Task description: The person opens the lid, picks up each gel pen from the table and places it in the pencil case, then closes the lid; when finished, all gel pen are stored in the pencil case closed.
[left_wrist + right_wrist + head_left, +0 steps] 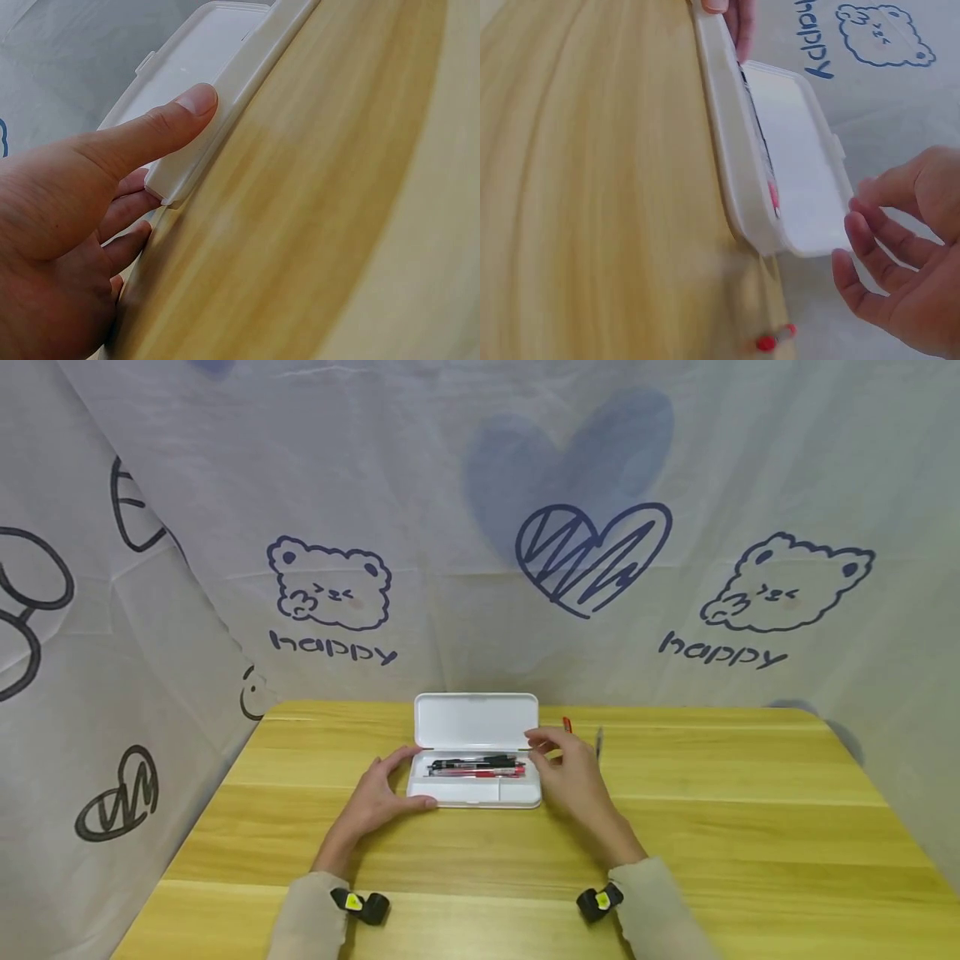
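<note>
A white pencil case (453,790) lies on the table, its lid (476,721) raised at the back. Several pens (477,763), black and red, lie in the long rear compartment; the front compartments hold nothing visible. At the case's left end, my left hand (378,797) grips it, thumb along the front wall and fingers around the end and back, as the left wrist view also shows. My right hand (573,777) is by the right end, its fingers loosely bent. In the right wrist view its fingertips (859,221) are right at the edge of the raised lid.
Behind the right hand are a red-ended pen (567,724) and another slim pen (600,742), both partly hidden in the head view. The wooden table (480,860) ends at a printed cloth (465,527) hanging behind it; more cloth hangs along the left side.
</note>
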Tool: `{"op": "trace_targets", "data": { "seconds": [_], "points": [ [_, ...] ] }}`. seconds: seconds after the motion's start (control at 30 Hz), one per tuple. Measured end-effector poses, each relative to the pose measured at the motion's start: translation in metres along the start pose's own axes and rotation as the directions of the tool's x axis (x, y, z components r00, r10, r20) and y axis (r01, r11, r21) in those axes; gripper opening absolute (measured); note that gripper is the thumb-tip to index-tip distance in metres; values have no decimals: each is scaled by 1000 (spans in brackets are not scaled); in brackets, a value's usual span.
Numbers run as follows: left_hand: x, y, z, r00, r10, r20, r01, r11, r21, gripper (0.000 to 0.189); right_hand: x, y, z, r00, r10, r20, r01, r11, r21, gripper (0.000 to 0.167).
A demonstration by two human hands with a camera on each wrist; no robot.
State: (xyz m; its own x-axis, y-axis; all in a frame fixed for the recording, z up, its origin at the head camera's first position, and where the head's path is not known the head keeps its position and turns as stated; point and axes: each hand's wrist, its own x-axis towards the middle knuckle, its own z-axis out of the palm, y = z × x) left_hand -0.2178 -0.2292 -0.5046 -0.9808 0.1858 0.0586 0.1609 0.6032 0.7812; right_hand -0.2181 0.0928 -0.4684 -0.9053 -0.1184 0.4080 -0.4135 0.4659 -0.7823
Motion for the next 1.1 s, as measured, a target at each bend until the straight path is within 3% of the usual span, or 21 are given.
{"op": "trace_targets", "data": {
  "seconds": [0.27, 0.4, 0.67, 0.83, 0.97, 1.1],
  "points": [
    [1, 1, 1, 1000, -7, 9, 7, 1000, 4, 92, -10, 9, -33, 992, 44, -122, -47, 999, -22, 35],
    [1, 2, 1, 1000, -11, 5, 11, 1000, 4, 90, -13, 15, -45, 986, 95, -139, -100, 994, -33, 39],
    [-1, 0, 0, 1000, -18, 10, 18, 1000, -2, 93, -18, 32, -47, 962, 268, -54, -274, 941, -198, 54],
    [-1, 1, -1, 1000, -15, 13, 15, 1000, -7, 93, -23, 42, -51, 941, 336, 37, -315, 911, -268, 63],
    [-1, 2, -1, 1000, -26, 13, 26, 1000, 1, 93, -26, 48, -58, 933, 351, 84, -311, 899, -307, 58],
    [-1, 2, -1, 1000, -26, 12, 25, 1000, 10, 92, -28, 52, -66, 941, 333, 56, -298, 898, -325, 40]
  ]
}}
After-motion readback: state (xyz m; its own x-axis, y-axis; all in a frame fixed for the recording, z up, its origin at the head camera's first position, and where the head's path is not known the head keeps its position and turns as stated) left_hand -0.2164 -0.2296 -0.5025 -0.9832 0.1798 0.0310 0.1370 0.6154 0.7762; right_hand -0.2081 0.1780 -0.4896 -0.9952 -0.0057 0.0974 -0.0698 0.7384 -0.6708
